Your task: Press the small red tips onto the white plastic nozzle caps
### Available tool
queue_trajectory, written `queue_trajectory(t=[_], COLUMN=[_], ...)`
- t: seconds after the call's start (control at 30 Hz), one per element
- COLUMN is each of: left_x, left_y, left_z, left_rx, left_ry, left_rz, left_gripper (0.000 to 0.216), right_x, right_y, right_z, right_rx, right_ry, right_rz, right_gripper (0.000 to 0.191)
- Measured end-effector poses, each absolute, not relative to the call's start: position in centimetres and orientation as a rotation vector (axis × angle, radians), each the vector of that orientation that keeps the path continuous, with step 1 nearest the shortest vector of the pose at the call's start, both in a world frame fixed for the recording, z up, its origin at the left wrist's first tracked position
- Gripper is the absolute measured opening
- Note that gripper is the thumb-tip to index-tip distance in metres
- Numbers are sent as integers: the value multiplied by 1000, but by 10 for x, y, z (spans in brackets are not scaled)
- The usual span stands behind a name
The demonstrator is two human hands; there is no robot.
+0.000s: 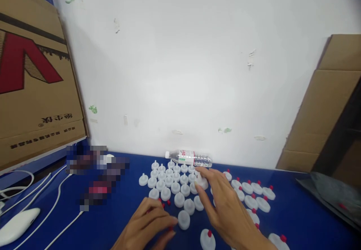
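Observation:
My right hand [225, 201] reaches over the white nozzle lids, thumb and index finger closed around one white lid [202, 183] at the right side of the group. My left hand [149, 223] is low in front of the lids, fingertips pinched, with a bit of a small red cap [170, 228] showing between them. Close to its knuckles lie a few loose red caps [168, 202], partly covered by the hand. Several uncapped white lids [175, 188] stand with nozzles up. Right of my right hand are several lids with red caps [251, 201], partly hidden by the arm.
A clear water bottle [194, 158] lies on the blue table [113, 220] against the wall. White cables [58, 197] and a white device [19, 227] are at the left, below a cardboard box [36, 65]. A grey plastic bag [329, 193] and more cardboard [324, 103] are at the right.

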State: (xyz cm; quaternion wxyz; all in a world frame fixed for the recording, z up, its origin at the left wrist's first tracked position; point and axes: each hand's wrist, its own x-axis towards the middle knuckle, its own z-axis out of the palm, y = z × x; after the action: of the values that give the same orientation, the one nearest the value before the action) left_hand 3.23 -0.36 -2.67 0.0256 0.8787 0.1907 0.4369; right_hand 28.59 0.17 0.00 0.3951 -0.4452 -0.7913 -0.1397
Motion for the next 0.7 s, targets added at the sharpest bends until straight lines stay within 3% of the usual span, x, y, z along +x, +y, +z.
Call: queue_trajectory(t=[0.13,0.37,0.7], left_x=[29,27,24], left_y=[1,5,4], left_z=[-23,-28,-16], left_rx=[2623,2667,2728], left_ry=[638,615,561], left_rz=[1402,1431,1472], left_gripper=[15,20,10], right_x=[277,255,251], right_y=[-5,-15,-17], right_z=[-3,-8,-15], right_rx=[-917,-624,-738], right_ry=[-2098,-2224,-2239], right_rz=[-467,-388,-343], right_gripper=[33,32,40])
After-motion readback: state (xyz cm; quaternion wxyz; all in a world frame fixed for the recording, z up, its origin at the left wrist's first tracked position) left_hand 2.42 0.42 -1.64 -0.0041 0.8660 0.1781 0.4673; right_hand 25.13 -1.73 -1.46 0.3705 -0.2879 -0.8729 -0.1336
